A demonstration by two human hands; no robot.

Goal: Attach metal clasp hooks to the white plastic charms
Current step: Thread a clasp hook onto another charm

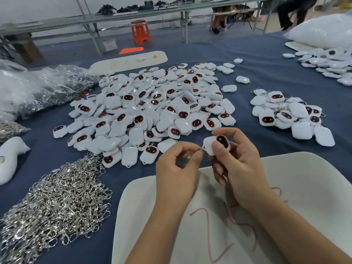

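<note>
My right hand [238,168] grips a white plastic charm [217,144] with a dark red-rimmed face, thumb across its front. My left hand [177,168] pinches a small metal clasp hook [202,149] whose tip touches the charm's left edge. Most of the hook is hidden by my fingers. Both hands hover over a white board [285,187]. A big heap of loose white charms [152,111] lies just beyond my hands. A pile of silver clasp hooks [57,202] lies at the lower left.
A smaller pile of charms with hooks on them [289,115] lies to the right on the blue cloth [266,77]. Clear bags of hooks [43,88] sit at the left, more charms [327,63] and a white bag [323,29] far right. An orange stool [141,32] stands behind.
</note>
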